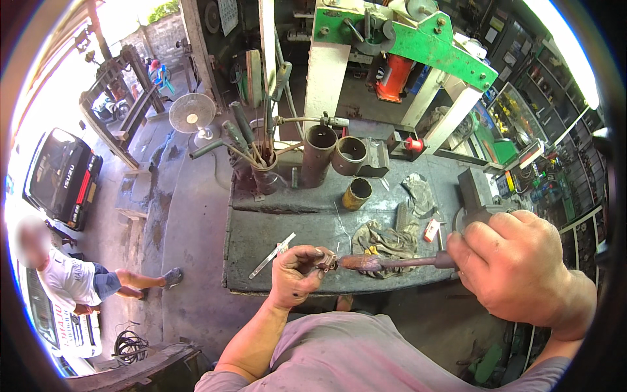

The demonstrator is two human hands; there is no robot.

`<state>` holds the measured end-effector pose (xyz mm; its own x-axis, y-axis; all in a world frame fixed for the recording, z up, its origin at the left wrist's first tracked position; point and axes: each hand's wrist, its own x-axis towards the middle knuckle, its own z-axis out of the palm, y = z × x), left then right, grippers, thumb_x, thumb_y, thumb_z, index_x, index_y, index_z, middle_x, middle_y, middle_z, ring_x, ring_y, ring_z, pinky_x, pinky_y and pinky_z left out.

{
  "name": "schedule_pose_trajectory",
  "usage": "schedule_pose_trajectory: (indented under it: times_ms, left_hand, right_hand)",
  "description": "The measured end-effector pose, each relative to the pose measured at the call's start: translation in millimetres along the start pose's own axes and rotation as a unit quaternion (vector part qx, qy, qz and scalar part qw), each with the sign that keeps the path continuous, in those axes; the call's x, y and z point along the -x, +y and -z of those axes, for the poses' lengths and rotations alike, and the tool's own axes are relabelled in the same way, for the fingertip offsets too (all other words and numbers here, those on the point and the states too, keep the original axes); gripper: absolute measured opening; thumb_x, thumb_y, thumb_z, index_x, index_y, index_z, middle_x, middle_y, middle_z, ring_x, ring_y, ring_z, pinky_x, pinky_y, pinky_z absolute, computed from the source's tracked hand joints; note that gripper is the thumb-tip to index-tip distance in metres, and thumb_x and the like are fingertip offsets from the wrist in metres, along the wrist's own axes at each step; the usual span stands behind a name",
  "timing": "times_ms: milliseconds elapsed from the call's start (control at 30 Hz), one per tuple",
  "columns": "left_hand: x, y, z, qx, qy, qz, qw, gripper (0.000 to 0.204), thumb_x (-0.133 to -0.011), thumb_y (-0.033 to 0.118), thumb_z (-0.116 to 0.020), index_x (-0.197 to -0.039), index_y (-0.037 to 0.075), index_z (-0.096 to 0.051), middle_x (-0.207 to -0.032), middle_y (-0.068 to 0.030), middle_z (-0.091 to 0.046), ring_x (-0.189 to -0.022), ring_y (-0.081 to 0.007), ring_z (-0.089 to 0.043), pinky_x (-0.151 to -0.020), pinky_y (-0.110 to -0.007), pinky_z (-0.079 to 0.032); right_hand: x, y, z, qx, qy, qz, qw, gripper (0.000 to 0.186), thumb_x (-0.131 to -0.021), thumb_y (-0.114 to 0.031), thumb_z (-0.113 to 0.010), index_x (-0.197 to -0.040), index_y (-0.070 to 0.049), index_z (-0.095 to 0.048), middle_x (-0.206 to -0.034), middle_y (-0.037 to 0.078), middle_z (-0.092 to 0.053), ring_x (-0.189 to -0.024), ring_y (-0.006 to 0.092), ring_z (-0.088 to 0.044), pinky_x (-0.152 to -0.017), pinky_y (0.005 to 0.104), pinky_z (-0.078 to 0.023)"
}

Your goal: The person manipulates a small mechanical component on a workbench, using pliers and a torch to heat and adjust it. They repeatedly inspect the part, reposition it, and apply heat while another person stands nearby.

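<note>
My left hand pinches a small dark metal part between thumb and fingers, over the bench's front edge. My right hand is wrapped round the dark handle of a long rod-like tool. The tool's thick, brown, worn end points left and meets or nearly meets the small part; its exact kind is unclear. Behind the tool lies a crumpled, stained cloth. A vernier caliper lies on the bench just left of my left hand.
On the metal bench stand a tall metal tube, a shorter tube, a yellowish cylinder and a can of tools. A vise sits at right. A green press rises behind. Another person is at far left.
</note>
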<state>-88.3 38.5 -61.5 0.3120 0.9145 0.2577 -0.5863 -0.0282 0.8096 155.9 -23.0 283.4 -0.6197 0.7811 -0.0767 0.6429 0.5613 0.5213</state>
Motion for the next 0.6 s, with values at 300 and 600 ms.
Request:
schedule_pose_trajectory:
  times_ms: [300, 600]
  left_hand:
    - [-3, -2, 3, 0.049, -0.043, -0.020, 0.998, 0.044, -0.086, -0.023, -0.062, -0.122, 0.002, -0.067, -0.123, -0.0196, -0.074, -0.109, -0.0212, -0.070, -0.099, -0.039, -0.057]
    - [0, -5, 2, 0.074, -0.030, -0.008, 0.997, 0.039, -0.088, -0.021, -0.064, -0.119, 0.003, -0.068, -0.126, -0.0186, -0.075, -0.111, -0.0184, -0.071, -0.101, -0.037, -0.057]
  right_hand:
    - [-4, -1, 13, 0.007, 0.000, 0.016, 1.000, 0.037, -0.067, -0.019, -0.081, -0.101, -0.005, -0.077, -0.081, 0.001, -0.058, -0.068, 0.0183, -0.057, -0.056, 0.0347, -0.046]
    - [-12, -3, 15, 0.011, 0.051, 0.022, 0.998, 0.008, -0.076, -0.009, -0.078, -0.078, -0.003, -0.074, -0.069, 0.000, -0.050, -0.060, 0.0153, -0.054, -0.049, 0.0314, -0.042]
